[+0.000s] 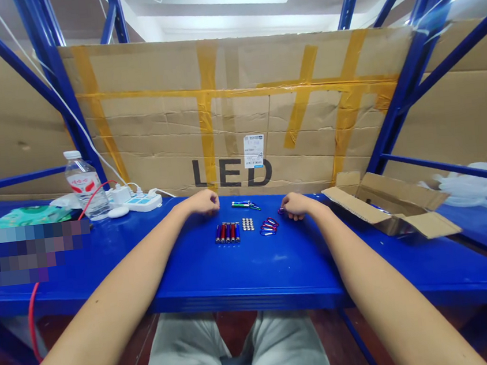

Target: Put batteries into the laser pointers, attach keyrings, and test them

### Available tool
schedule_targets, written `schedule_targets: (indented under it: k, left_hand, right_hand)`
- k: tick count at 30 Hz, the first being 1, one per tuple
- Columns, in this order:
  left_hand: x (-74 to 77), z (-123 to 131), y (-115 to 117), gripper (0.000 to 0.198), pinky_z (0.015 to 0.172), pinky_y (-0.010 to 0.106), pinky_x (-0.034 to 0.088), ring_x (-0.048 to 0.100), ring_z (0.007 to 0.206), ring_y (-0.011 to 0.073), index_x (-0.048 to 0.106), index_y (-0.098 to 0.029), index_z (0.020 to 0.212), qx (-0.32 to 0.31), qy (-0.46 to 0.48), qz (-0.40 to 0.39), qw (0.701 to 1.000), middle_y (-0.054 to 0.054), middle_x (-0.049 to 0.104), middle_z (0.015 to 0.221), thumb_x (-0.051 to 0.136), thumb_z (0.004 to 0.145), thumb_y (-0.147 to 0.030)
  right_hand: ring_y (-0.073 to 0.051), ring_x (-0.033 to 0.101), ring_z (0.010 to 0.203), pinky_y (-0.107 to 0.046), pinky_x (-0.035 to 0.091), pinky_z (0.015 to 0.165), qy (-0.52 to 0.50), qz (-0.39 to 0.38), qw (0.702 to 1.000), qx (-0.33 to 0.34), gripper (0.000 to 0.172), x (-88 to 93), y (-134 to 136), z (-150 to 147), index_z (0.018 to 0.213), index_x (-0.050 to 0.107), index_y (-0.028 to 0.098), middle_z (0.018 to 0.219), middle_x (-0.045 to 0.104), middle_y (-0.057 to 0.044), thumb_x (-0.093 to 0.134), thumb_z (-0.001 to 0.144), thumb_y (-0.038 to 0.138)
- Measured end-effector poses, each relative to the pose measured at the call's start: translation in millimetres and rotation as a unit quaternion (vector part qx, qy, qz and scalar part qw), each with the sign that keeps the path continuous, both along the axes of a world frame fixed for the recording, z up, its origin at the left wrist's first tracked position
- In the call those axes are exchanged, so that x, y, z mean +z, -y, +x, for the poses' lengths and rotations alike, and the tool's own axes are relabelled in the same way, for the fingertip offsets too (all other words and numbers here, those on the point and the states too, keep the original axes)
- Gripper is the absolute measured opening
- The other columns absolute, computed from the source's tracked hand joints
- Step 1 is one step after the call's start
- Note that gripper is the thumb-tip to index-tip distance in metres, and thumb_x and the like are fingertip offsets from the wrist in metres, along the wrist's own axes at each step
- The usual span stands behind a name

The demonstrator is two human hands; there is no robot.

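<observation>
One plastic bottle (84, 187), white cap. One white power strip (144, 202), plugs fitted. Left hand (204, 203), at the far part of the blue table (257, 271), fingers curled in (cannot tell whether they hold anything). Red and blue tubes (227, 233), side by side in a row. One green tube (240, 205), lying behind them. Silver discs (248, 224), grouped just beside the row. Coloured clips (269, 226), fanned out. One purple clip (280, 210), pinched in narrowed fingers of the right hand (295, 206). One cardboard box (395, 192), flaps open.
</observation>
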State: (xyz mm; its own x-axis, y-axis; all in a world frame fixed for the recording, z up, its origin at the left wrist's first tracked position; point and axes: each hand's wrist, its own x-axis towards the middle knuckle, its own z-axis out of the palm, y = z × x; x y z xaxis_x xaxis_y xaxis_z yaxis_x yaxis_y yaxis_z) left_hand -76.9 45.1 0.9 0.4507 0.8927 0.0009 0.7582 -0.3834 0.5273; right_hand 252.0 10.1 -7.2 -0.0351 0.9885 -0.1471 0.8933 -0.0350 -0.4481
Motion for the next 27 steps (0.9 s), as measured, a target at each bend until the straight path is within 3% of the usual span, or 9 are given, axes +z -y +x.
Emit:
schedule_targets:
  k: [3,8,12,17,27]
  left_hand:
    - [0.1,-3.7,2.2,0.011,0.055,0.026,0.043,0.061,0.061,0.0161,0.061,-0.018,0.07,-0.017,-0.036,-0.075,0.996,0.003,0.066,0.066,0.062,0.06,-0.023]
    - [2.8,-6.4,4.6,0.017,0.056,0.026,0.045,0.062,0.066,0.0173,0.065,-0.018,0.072,-0.018,-0.038,-0.117,0.992,0.005,0.068,0.073,0.063,0.06,-0.03]
    - [4.0,-8.8,4.3,0.02,0.057,0.025,0.043,0.061,0.067,0.017,0.067,-0.018,0.072,-0.027,-0.03,-0.126,0.991,0.004,0.069,0.074,0.065,0.057,-0.031]
    - [5.6,-9.9,7.9,0.017,0.056,0.023,0.039,0.056,0.066,0.0153,0.069,-0.019,0.07,-0.044,-0.023,-0.145,0.988,0.002,0.066,0.069,0.065,0.056,-0.029]
    - [7.4,-7.6,12.1,0.016,0.057,0.024,0.037,0.052,0.065,0.0147,0.067,-0.02,0.069,-0.052,-0.016,-0.15,0.987,0.001,0.061,0.065,0.063,0.056,-0.027]
  right_hand:
    - [-0.014,0.055,0.04,-0.025,0.045,0.045,0.041,-0.027,0.999,0.004,0.013,1.8,5.0,-1.7,0.092,0.064,0.012,0.056,0.063,-0.004,0.06,0.083,0.021]
    - [-0.014,0.054,0.042,-0.026,0.044,0.046,0.073,-0.012,0.997,-0.002,0.017,3.9,6.0,1.9,0.091,0.067,0.013,0.062,0.065,-0.005,0.066,0.078,0.025]
    - [-0.013,0.057,0.05,-0.022,0.043,0.048,0.065,0.048,0.996,0.044,0.028,1.2,0.4,3.8,0.104,0.067,0.016,0.069,0.067,-0.005,0.065,0.077,0.018]
    - [-0.011,0.06,0.058,-0.019,0.042,0.053,0.05,0.05,0.99,0.123,0.021,-2.6,-1.9,-0.6,0.091,0.07,0.016,0.071,0.066,-0.003,0.057,0.076,0.008]
    - [-0.011,0.059,0.056,-0.02,0.042,0.054,0.055,0.069,0.987,0.137,0.019,-1.6,2.6,-10.5,0.083,0.07,0.015,0.072,0.068,-0.002,0.057,0.074,0.007]
